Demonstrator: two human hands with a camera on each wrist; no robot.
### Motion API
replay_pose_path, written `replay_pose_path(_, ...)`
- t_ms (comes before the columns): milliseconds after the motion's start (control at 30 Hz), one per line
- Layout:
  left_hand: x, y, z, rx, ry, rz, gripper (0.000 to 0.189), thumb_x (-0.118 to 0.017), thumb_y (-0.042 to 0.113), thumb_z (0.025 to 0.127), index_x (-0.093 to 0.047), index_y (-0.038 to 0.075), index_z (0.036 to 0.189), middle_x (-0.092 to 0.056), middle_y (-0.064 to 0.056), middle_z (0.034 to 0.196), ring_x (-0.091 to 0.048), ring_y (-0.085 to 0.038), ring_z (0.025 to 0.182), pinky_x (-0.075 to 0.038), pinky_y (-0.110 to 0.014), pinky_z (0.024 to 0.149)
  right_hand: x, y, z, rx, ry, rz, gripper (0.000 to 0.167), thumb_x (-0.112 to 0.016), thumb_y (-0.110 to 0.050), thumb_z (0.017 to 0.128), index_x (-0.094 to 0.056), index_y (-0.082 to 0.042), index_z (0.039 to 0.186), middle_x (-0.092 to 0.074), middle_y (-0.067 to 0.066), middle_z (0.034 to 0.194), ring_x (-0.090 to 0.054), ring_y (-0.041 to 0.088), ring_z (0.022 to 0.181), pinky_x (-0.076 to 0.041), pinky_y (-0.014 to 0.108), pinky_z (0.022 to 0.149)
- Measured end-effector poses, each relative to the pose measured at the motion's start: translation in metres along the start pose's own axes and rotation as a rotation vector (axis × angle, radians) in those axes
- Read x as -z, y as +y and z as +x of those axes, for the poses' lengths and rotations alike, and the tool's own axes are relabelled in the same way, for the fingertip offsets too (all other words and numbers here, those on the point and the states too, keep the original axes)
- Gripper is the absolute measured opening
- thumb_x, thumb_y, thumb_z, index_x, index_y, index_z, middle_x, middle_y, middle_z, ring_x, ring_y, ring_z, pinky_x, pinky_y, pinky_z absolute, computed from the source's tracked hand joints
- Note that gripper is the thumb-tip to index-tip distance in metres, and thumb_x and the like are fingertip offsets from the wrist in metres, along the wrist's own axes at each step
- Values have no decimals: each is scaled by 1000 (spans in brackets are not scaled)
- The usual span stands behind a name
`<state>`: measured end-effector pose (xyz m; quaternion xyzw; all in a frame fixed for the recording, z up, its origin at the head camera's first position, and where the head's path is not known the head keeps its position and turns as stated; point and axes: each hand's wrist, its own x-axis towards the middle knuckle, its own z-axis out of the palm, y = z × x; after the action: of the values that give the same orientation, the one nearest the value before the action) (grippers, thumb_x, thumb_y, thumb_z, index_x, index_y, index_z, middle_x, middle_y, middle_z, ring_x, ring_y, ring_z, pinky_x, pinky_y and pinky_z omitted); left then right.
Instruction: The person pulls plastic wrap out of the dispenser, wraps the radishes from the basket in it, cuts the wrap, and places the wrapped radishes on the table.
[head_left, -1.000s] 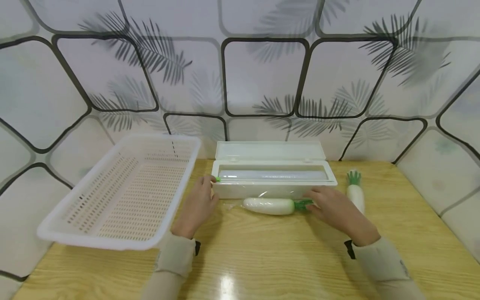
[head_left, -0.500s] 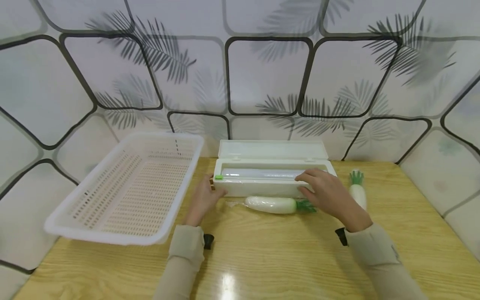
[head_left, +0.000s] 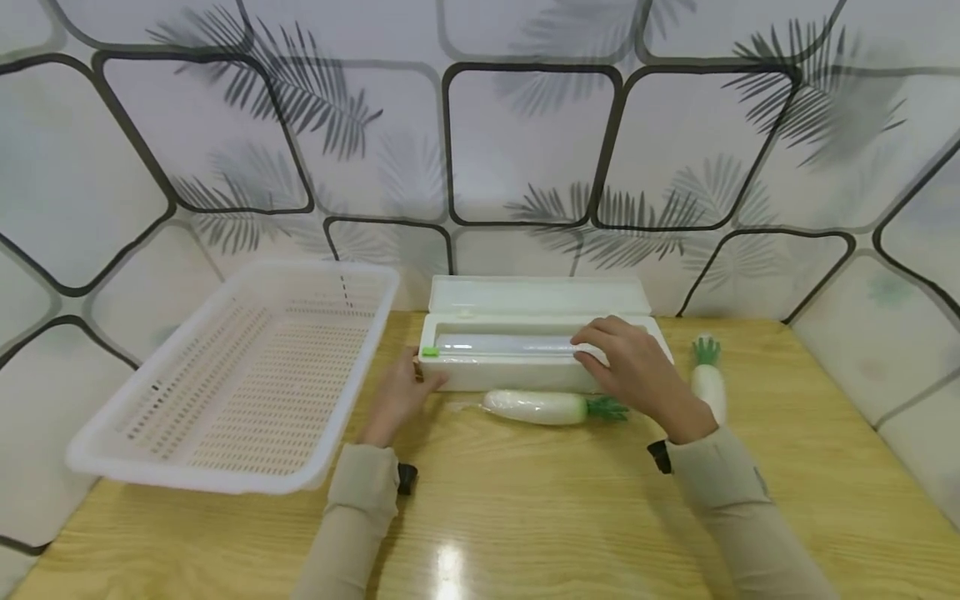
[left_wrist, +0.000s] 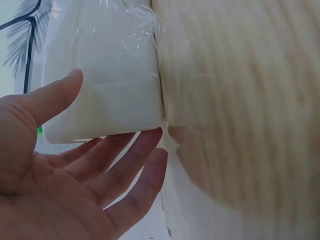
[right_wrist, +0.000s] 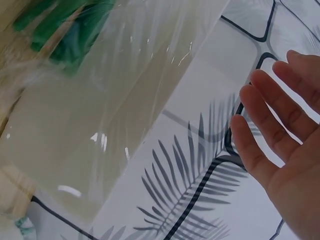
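A white cling film box (head_left: 517, 379) stands with its lid (head_left: 540, 293) raised, a film roll (head_left: 502, 343) inside and a green slide cutter (head_left: 430, 352) at its left end. My left hand (head_left: 397, 396) holds that end; in the left wrist view its thumb (left_wrist: 57, 97) lies over the box's front face and its fingers (left_wrist: 112, 172) against the end. Over the roll's right part hovers my right hand (head_left: 637, 371), its fingers (right_wrist: 265, 117) spread loosely in the right wrist view. A film-wrapped white radish (head_left: 536, 407) with green leaf stubs lies along the box's front.
A large white plastic basket (head_left: 330, 433) with slotted walls stands at the left. Another white radish (head_left: 708, 390) lies right of the box, partly behind my right arm. The patterned wall (head_left: 525, 150) rises just behind the box, at the wooden table's (head_left: 540, 517) back edge.
My right hand has moved from the radish's leaves up and left over the film roll. My left hand has left the green cutter and lowered onto the box's left end.
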<state>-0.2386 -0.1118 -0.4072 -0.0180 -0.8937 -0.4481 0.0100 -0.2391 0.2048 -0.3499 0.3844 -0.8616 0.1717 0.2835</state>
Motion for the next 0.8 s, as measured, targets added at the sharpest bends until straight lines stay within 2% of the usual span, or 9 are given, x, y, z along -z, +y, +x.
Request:
replay_pose_path(200, 2, 0, 2, -7, 0, 23, 54, -68, 18, 98, -46, -10, 139, -66, -24, 114, -64, -37, 105, -53, -48, 87, -9, -3, 18, 23, 10, 47, 16, -82, 3, 81, -73, 0, 95, -70, 12, 93, -66, 30, 86, -57, 45, 69)
replay_pose_path(467, 0, 0, 2, -4, 13, 43, 47, -68, 17, 98, -52, -11, 132, -68, -23, 109, -66, -36, 101, -55, -46, 82, -24, -15, 35, 18, -38, 114, 15, -79, 4, 84, -73, 2, 99, -70, 13, 97, -66, 30, 90, -57, 44, 75)
replay_pose_path(800, 2, 1, 2, -3, 17, 63, 41, -69, 18, 98, -56, -11, 124, -68, -23, 107, -65, -37, 101, -54, -47, 85, -47, -34, 59, 17, -34, 193, 12, -77, 1, 87, -74, 2, 99, -72, 11, 96, -67, 27, 89, -57, 42, 77)
